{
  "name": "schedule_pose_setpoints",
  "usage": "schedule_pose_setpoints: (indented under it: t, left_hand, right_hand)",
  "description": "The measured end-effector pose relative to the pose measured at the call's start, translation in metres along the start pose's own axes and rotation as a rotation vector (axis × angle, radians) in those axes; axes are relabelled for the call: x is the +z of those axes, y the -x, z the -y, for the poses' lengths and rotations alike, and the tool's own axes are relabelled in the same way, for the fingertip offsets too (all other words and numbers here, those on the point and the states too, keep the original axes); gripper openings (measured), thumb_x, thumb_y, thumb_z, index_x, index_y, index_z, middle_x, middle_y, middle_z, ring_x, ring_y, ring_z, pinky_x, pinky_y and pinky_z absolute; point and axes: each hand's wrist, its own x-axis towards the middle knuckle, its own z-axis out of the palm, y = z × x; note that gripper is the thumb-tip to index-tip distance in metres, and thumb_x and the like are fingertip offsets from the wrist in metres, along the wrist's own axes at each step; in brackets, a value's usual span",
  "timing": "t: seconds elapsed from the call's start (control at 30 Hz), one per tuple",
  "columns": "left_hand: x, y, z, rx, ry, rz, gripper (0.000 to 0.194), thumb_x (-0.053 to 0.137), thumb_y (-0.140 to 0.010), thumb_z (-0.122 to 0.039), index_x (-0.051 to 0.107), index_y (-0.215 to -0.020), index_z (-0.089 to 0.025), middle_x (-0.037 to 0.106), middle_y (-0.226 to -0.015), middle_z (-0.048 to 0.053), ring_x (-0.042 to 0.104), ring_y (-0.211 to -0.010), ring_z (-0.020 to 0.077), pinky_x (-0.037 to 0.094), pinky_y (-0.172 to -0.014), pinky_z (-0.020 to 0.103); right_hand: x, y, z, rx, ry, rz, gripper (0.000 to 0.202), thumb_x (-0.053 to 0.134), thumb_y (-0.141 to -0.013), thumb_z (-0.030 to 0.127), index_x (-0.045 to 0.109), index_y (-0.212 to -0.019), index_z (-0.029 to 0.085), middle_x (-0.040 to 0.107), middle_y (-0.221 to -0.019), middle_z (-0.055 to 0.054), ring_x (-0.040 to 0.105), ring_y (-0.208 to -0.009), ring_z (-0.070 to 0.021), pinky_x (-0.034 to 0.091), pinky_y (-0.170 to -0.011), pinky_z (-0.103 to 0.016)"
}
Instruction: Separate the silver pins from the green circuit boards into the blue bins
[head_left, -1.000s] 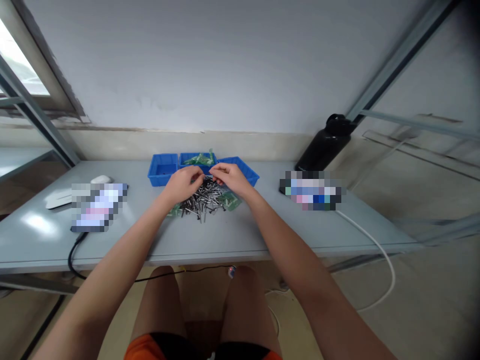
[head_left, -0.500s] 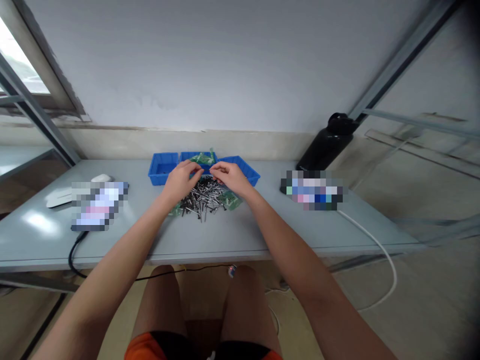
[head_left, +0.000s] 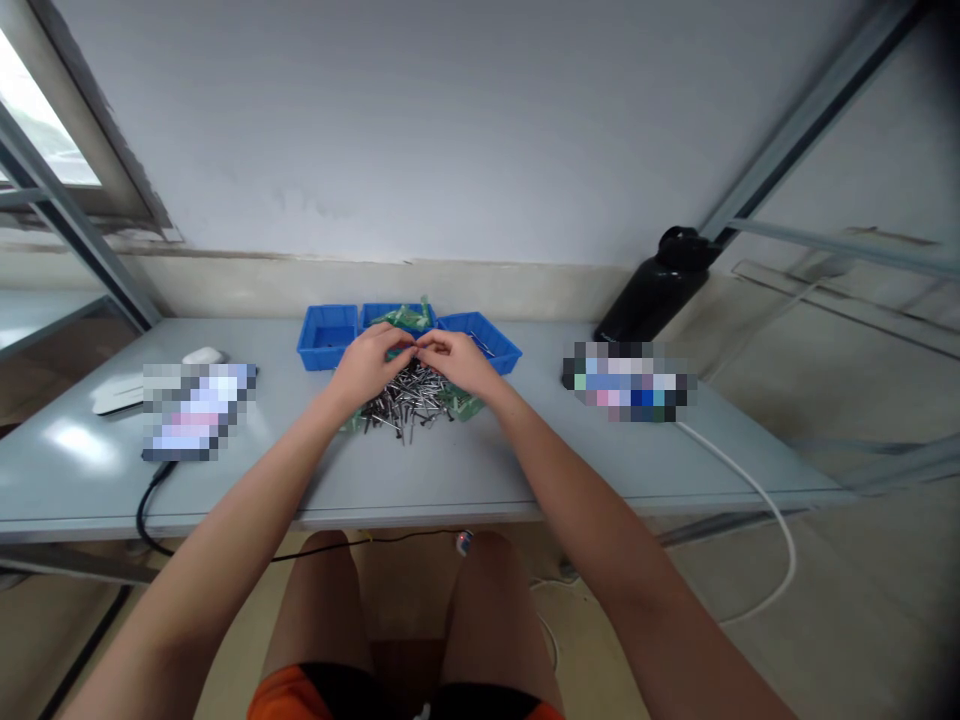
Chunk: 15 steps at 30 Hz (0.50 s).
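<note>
Over a heap of loose metal screws (head_left: 409,400), my left hand (head_left: 373,362) and my right hand (head_left: 457,360) meet at the fingertips. Both are closed in a pinch. Whatever sits between the fingers is too small to make out. Green plastic packaging (head_left: 463,403) lies at the heap's right side, and another bit peeks out at its left. Behind the hands stand three blue bins: the left bin (head_left: 319,355), the middle bin (head_left: 369,312) with crumpled green plastic (head_left: 409,317) in it, and the right bin (head_left: 506,358), holding a few screws.
A blurred-out phone (head_left: 202,410) with a black cable lies on the left of the grey table (head_left: 420,480), near a white mouse (head_left: 204,356). To the right are another blurred device (head_left: 626,385) with a white cable and a black bottle (head_left: 656,285). A wall rises behind.
My hands have come together, the left moving right and the right drawing slightly down, so the fingertips now touch. The heap and bins look the same.
</note>
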Motion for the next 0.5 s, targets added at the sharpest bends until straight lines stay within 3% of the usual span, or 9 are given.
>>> schedule_pose_setpoints:
  t: [0.3, 0.5]
  left_hand:
    - [-0.0008, 0.0006, -0.0043, -0.159, 0.03, 0.007, 0.008, 0.053, -0.085, -0.022, 0.059, -0.085, -0.016, 0.068, -0.079, 0.004, 0.062, -0.069, 0.0144, 0.047, -0.066, 0.026]
    - [0.0025, 0.0021, 0.0025, -0.116, 0.009, 0.07, 0.008, 0.053, -0.085, -0.024, 0.059, -0.083, -0.018, 0.065, -0.078, 0.001, 0.057, -0.065, 0.0118, 0.044, -0.063, 0.024]
  right_hand:
    - [-0.0012, 0.0014, 0.0059, -0.045, 0.006, -0.038, 0.017, 0.057, -0.083, 0.035, 0.061, -0.082, 0.018, 0.061, -0.069, 0.0, 0.056, -0.063, -0.0118, 0.044, -0.062, -0.027]
    - [0.0002, 0.0009, 0.0052, -0.071, -0.003, -0.041, 0.018, 0.058, -0.082, 0.035, 0.061, -0.08, 0.018, 0.062, -0.07, -0.001, 0.057, -0.064, -0.0121, 0.045, -0.063, -0.027]
